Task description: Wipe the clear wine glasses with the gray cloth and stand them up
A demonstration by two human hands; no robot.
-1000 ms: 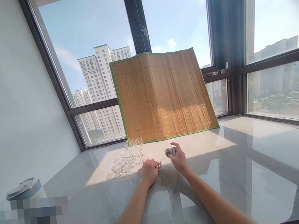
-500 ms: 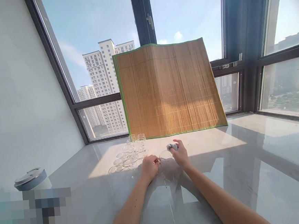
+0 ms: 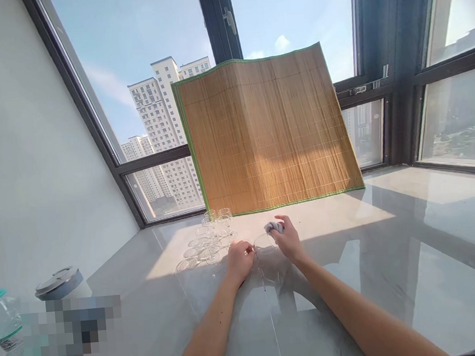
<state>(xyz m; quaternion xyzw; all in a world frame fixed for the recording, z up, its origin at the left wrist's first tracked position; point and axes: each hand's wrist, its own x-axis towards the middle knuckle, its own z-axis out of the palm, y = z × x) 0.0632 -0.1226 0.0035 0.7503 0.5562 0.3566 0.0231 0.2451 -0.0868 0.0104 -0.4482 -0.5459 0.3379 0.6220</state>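
A clear stemmed glass (image 3: 264,245) is between my two hands, low over the shiny grey surface. Its thin outline makes it hard to tell which end faces up. My left hand (image 3: 240,260) pinches the glass at its left edge, thumb and fingers closed. My right hand (image 3: 287,237) grips a bunched grey-and-white cloth (image 3: 274,228) at the right edge of the glass, its index finger raised. Just left and beyond my left hand, several clear stemmed glasses (image 3: 210,240) stand close together in rows, their outlines overlapping.
A bamboo mat (image 3: 267,137) with green edging leans against the window behind the glasses. At left are a lidded cup (image 3: 63,285) and a plastic bottle (image 3: 4,322) with a green cap. A pixelated patch covers the lower left. The glossy surface (image 3: 130,329) carries strong reflections.
The view has tilted and shifted slightly, bringing more of the bottle into sight. Both hands keep nearly the same hold, with the cloth still at the edge of the glass.
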